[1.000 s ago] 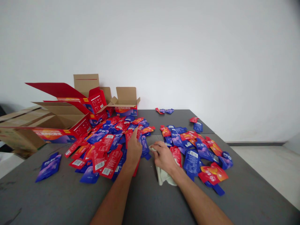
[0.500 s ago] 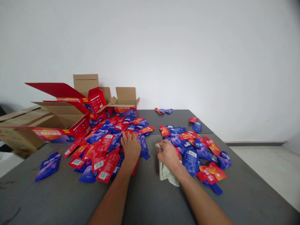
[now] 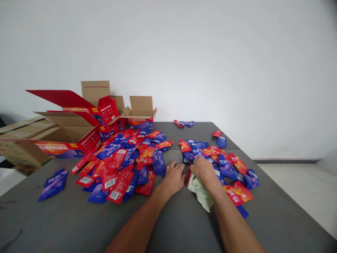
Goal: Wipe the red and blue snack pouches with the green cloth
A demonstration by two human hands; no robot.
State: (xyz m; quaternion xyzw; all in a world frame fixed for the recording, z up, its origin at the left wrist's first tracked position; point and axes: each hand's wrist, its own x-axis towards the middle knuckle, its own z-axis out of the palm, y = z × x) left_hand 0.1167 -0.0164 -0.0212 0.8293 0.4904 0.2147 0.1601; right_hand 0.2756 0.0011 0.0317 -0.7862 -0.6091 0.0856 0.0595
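My right hand [image 3: 204, 170] is closed on a pale green cloth [image 3: 201, 193], which hangs crumpled below the fingers onto the table. It is at the left edge of the right-hand pile of red and blue pouches [image 3: 226, 168], and the edge of a red pouch shows beside the fingertips. My left hand [image 3: 173, 177] rests on the grey table with nothing visible in it, fingers apart. It lies between the two piles, just right of the larger left heap of pouches [image 3: 116, 158]. The fingertips of both hands are close together.
Open red cartons [image 3: 65, 151] stand at the left, with another open carton [image 3: 140, 123] at the back. One blue pouch [image 3: 53, 184] lies apart at the left. A few pouches [image 3: 184, 123] lie near the table's far edge, and two more [image 3: 220, 140] at the right edge.
My left hand has left the left heap and moved right onto the table, uncovering pouches there. My right hand has shifted right with the cloth, up against the right pile.
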